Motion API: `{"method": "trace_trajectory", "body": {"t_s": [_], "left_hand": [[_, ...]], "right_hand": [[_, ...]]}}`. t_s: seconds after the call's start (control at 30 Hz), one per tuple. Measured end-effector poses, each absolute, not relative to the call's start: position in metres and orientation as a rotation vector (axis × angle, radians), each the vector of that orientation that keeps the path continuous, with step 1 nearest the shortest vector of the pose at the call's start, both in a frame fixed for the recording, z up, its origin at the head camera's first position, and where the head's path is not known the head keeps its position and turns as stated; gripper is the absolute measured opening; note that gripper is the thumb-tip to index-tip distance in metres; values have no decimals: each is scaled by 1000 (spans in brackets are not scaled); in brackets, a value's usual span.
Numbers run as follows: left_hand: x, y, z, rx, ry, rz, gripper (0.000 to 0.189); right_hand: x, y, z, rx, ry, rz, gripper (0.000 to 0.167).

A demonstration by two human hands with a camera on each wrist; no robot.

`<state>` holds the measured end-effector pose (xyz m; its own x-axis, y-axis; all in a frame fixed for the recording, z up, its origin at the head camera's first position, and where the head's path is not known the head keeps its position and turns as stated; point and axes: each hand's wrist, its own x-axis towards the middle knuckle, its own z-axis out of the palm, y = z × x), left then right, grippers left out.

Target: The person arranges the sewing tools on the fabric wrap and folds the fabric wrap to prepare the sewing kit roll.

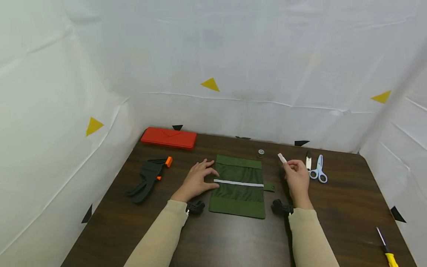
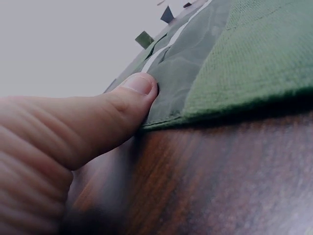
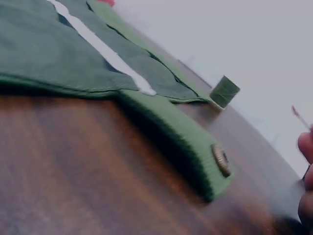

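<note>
A green fabric roll (image 1: 238,202) lies unfolded on the dark wooden table, with a white strip (image 1: 238,183) running across its middle. My left hand (image 1: 197,181) is at its left side, fingers spread and relaxed. In the left wrist view, the thumb (image 2: 139,85) presses on the roll's edge by the strip's end. To the right of the roll, my right hand (image 1: 297,178) is raised and pinches a small, slim, whitish piece (image 1: 281,158); its exact kind I cannot tell. A tab (image 3: 195,142) with a metal snap sticks out from the roll's right side.
Beyond the roll's far right corner stands a small spool-like piece (image 1: 261,153). Scissors (image 1: 320,170) and small snips (image 1: 308,161) lie just right of my right hand. A black clamp (image 1: 148,178), a red case (image 1: 168,138) and a yellow-handled screwdriver (image 1: 387,248) lie farther out.
</note>
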<state>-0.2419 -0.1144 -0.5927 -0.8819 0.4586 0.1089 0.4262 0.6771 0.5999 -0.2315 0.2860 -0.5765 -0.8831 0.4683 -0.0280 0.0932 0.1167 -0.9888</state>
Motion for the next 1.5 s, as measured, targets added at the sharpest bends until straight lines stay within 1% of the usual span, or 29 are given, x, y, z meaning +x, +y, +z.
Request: {"method": "trace_trajectory", "body": {"t_s": [0.27, 0.4, 0.57, 0.77, 0.87, 1.13, 1.2, 1.37, 1.5], "left_hand": [[-241, -105, -594, 792, 2817, 1025, 23], [-238, -106, -592, 807, 2805, 1043, 17], [-233, -109, -590, 795, 2790, 1063, 14], [-232, -111, -591, 796, 2790, 1078, 13], [-233, -111, -592, 812, 2794, 1078, 12], [-233, -110, -591, 796, 2806, 1053, 12], [-232, -110, -590, 791, 2807, 1037, 11], [-231, -109, -589, 779, 2805, 1040, 12], [-232, -107, -589, 784, 2810, 1061, 11]], "right_hand": [[-208, 294, -570, -374, -1816, 2050, 20], [-204, 289, -570, -269, -1722, 2156, 24], [-202, 273, -569, -114, -1658, 2243, 39], [-203, 244, -562, 40, -1717, 2314, 49], [-205, 224, -557, 98, -1764, 2336, 48], [-213, 178, -541, 149, -2051, 2299, 43], [-214, 167, -542, 142, -2062, 2318, 45], [-218, 147, -557, 126, -2018, 2446, 57], [-219, 145, -573, 89, -1967, 2571, 59]]}}
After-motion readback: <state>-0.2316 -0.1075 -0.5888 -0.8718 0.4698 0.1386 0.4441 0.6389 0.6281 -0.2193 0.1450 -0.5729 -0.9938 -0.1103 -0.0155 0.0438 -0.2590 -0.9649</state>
